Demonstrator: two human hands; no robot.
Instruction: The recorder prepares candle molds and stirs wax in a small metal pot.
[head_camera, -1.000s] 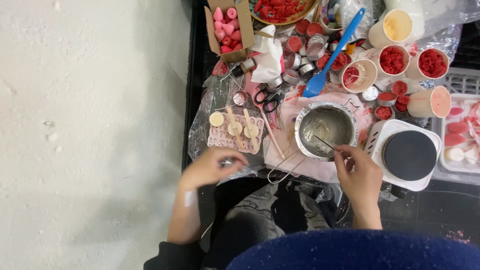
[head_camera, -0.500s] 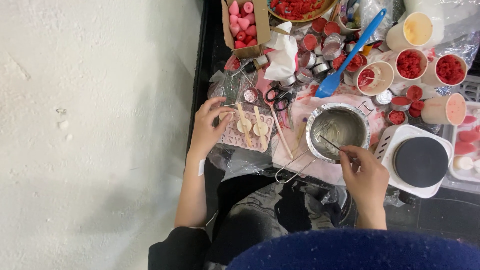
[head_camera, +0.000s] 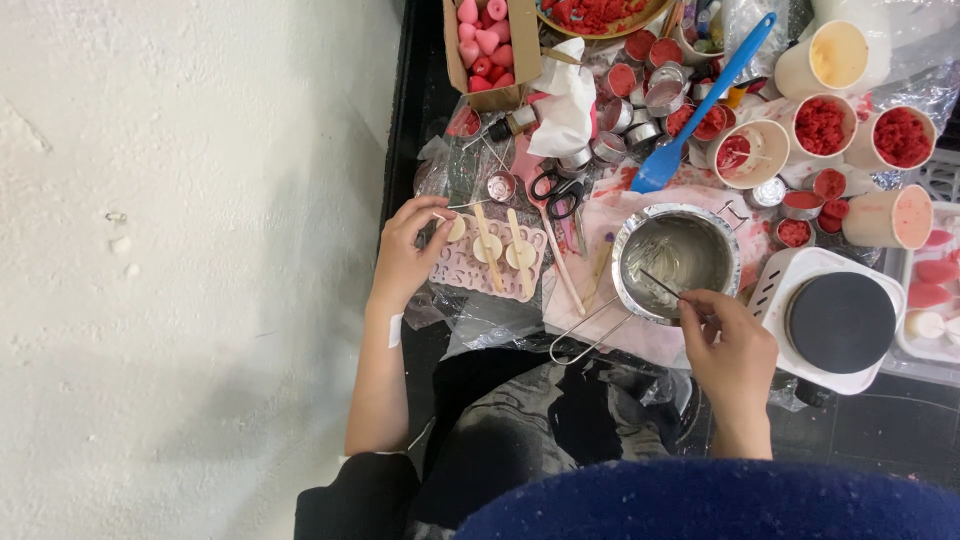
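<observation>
Pink mould and metal pot

Pink mould (head_camera: 487, 260) with pale wax rounds lies flat at left fingertips; shiny pot (head_camera: 678, 260) sits just beyond right fingertips

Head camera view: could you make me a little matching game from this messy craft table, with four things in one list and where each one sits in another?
Things:
1. metal pot
2. blue spatula
3. pink mould
4. hot plate

Places:
A. under the left hand's fingertips
B. at the table's right side, beside the pot
C. lying slantwise among the small tins at the top
D. in the middle, with the right hand dipping a thin stick into it

Pairs: 1-D, 2-C, 3-A, 4-B
</observation>
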